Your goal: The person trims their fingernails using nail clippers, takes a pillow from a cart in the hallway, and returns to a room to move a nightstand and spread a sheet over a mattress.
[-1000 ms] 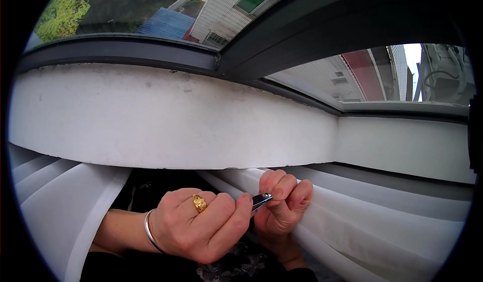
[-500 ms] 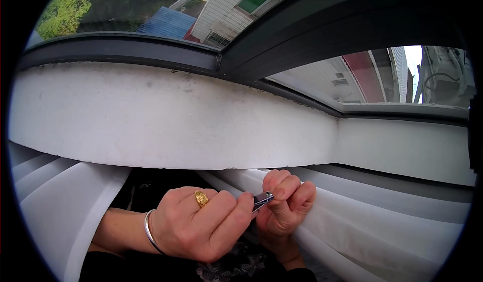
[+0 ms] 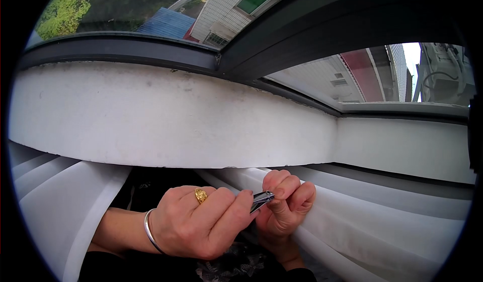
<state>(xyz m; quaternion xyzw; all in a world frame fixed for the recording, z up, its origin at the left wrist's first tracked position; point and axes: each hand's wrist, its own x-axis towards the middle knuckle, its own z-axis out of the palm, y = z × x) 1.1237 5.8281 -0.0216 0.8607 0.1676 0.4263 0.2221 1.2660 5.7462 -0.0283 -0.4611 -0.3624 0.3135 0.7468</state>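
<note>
My left hand point(image 3: 204, 221), with a gold ring and a silver bangle, is wrapped round a small metal nail clipper point(image 3: 260, 201). The clipper's head points right and touches the fingertips of my right hand point(image 3: 284, 201). That hand is curled, its fingers bent toward the palm and its thumb folded in, with nothing seen inside it. The exact nail between the jaws is too small to make out. The thumb of my left hand is hidden behind its fingers.
A white ledge point(image 3: 176, 116) runs across in front of my hands, under a dark window frame point(image 3: 126, 49). White curtains point(image 3: 70, 206) hang at both sides. Dark clothing lies below my hands. Buildings and trees show through the glass.
Both hands have shifted very slightly to the right since the earliest frame. The clipper is tilted a little differently, and its metal face looks lighter and broader.
</note>
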